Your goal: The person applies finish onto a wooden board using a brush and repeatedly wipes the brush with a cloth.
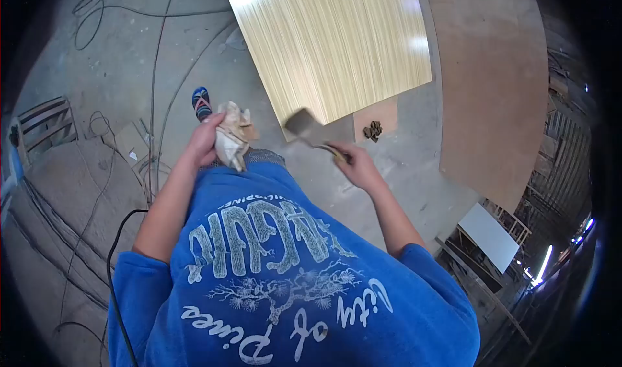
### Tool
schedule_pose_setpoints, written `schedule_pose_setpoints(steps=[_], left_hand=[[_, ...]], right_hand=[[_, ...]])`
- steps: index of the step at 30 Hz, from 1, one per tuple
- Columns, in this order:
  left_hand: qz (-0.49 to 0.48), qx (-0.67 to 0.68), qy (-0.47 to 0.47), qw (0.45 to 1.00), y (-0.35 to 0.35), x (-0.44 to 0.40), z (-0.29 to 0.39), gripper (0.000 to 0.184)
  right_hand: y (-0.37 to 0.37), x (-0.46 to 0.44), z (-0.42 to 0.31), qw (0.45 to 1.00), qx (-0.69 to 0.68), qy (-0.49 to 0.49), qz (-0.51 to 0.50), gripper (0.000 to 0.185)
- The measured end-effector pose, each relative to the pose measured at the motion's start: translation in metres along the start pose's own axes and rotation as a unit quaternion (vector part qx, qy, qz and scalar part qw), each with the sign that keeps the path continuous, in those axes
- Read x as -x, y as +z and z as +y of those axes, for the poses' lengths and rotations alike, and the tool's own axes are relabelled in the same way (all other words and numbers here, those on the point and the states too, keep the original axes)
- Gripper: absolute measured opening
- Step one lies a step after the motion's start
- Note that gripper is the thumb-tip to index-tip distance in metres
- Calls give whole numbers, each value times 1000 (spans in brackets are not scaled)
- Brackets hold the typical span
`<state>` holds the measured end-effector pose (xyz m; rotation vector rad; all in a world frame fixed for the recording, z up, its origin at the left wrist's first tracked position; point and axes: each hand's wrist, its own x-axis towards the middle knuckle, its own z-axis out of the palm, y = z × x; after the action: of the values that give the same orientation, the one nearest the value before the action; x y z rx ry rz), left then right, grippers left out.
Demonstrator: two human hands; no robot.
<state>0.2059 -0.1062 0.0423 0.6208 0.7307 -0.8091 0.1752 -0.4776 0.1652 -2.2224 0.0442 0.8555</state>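
Crumpled, pale cloth [232,137] is gripped in my left hand [206,139], in front of the waist of my blue shirt. My right hand [357,166] is closed round the handle of a scraper-like tool [302,124] with a wide, flat blade, slightly blurred. That blade is close to the near left corner of a glossy wood-grain panel [337,43]; whether it touches cannot be told. A dark crumpled piece [372,131] lies on a small light-brown board [386,113] beyond my right hand.
A large brown sheet [492,94] lies to the right of the panel. Cables [154,75] run over the concrete floor at the left, near a wooden chair [45,120]. At the lower right are a white board [488,237] and stacked wood pieces.
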Motion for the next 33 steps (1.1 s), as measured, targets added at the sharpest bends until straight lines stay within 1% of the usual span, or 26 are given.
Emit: schedule_pose_setpoints(steps=[1, 2, 5, 6, 7, 8, 9, 10, 11, 12, 15, 16, 17, 18, 21, 22, 24, 26, 27, 28, 29, 30, 31, 32, 33], left_hand=[[-24, 10, -16, 1000, 8, -2, -1, 36], [-34, 13, -12, 999, 30, 7, 9, 33], [4, -172, 84, 981, 46, 11, 19, 34], [17, -183, 109, 977, 45, 13, 27, 38], [10, -151, 111, 982, 44, 13, 33, 38], [3, -119, 113, 987, 44, 15, 38, 38], [-4, -84, 113, 990, 45, 16, 40, 38], [3, -72, 138, 988, 49, 14, 40, 35], [5, -91, 143, 986, 51, 11, 38, 33], [6, -111, 147, 983, 53, 8, 36, 31], [30, -195, 160, 967, 52, -3, 29, 29], [46, -228, 157, 960, 48, -5, 28, 30], [63, -260, 154, 951, 42, -6, 27, 30], [79, -236, 157, 956, 29, -11, 23, 31], [124, -234, 187, 946, 6, 3, 29, 32], [121, -224, 175, 951, -11, 4, 30, 34], [155, -207, 177, 949, -24, 20, 37, 34], [172, -201, 200, 944, -40, 34, 45, 34], [180, -197, 196, 944, -46, 39, 50, 34], [190, -192, 192, 944, -52, 42, 56, 35], [200, -187, 189, 943, -60, 46, 63, 35], [189, -195, 188, 944, -71, 46, 70, 35], [202, -195, 191, 941, -69, 52, 79, 35], [216, -195, 193, 937, -66, 56, 88, 34], [229, -195, 195, 934, -65, 60, 98, 33]], right_hand=[[5, -10, -25, 998, -22, -45, -30, 39], [9, -19, -45, 993, -43, -91, -60, 39], [14, -33, -80, 985, -73, -102, -116, 46], [10, -34, -80, 963, -193, -108, -152, 48], [3, -35, -78, 926, -310, -111, -186, 49], [-1, -36, -76, 874, -421, -110, -217, 51], [-2, -37, -81, 876, -422, -112, -206, 52], [-1, -41, -93, 877, -424, -113, -195, 53], [2, -46, -102, 879, -426, -116, -181, 55], [8, -54, -109, 937, -289, -162, -114, 48], [16, -68, -101, 945, -306, -37, -110, 40], [13, -70, -91, 952, -289, -55, -82, 34], [9, -71, -75, 960, -273, -35, -55, 34], [3, -73, -53, 966, -257, -16, -29, 33], [-9, -69, 17, 979, -191, 43, 55, 26], [-11, -66, 40, 987, -142, 53, 54, 27], [-11, -62, 73, 996, -43, 67, 51, 29], [-6, -63, 79, 990, 18, 137, 29, 28], [-4, -65, 81, 984, 49, 170, 21, 28], [1, -70, 86, 985, 34, 165, 34, 31], [4, -77, 90, 986, 67, 149, 43, 33], [5, -85, 88, 985, 100, 132, 52, 35], [7, -95, 90, 983, 133, 116, 59, 37], [6, -113, 97, 979, 129, 152, 40, 44], [4, -127, 91, 976, 147, 151, 57, 45]])
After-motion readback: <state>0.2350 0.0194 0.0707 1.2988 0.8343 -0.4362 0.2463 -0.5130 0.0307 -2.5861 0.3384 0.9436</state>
